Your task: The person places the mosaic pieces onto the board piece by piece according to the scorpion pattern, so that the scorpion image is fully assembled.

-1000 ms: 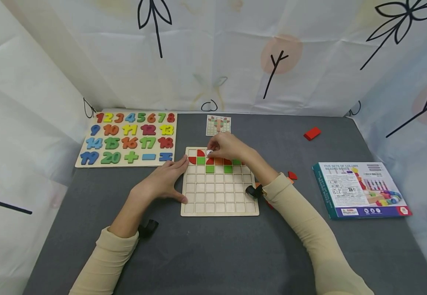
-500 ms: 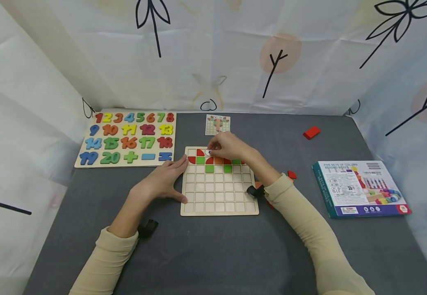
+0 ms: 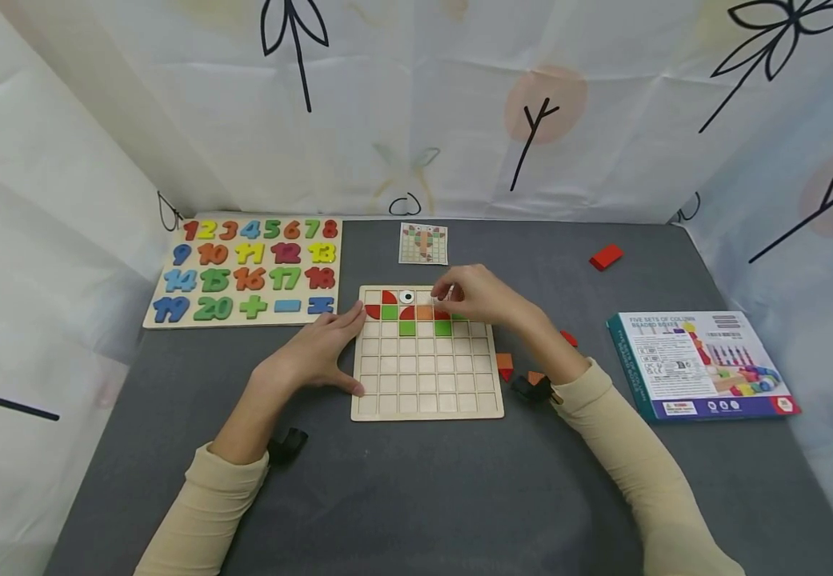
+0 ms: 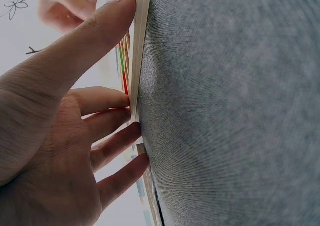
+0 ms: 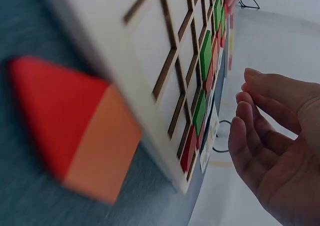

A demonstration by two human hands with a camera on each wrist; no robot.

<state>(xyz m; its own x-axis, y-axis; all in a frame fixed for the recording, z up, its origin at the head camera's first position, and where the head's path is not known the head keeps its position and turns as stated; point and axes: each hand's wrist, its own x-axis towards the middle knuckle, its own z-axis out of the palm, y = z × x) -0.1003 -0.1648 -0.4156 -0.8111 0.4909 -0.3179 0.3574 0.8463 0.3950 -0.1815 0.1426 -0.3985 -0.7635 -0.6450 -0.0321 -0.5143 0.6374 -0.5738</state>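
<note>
My left hand [image 3: 322, 352] rests along the left edge of a wooden grid board [image 3: 426, 410]; its fingertips and thumb touch the rim, as the left wrist view [image 4: 65, 136] also shows. A round white eye tile [image 3: 406, 297] sits in the top row. Red, green and orange tiles fill other cells of the upper rows, including a green square [image 3: 406, 329]. Over the upper right of the board hovers my right hand [image 3: 484, 296], fingers bent loosely toward the thumb. Nothing shows between them in the right wrist view, and the hand covers part of the top rows.
Behind the board lies a small pattern card [image 3: 423, 243]. A number puzzle [image 3: 243, 264] is at the left, a boxed set [image 3: 704, 368] at the right. Loose tiles, one orange [image 3: 504, 359], lie right of the board, and a red block [image 3: 606, 257] farther back.
My right hand has let go of the eye tile, which now shows in its top-row cell, and has lifted and shifted to the right. The left hand stays at the board's edge.
</note>
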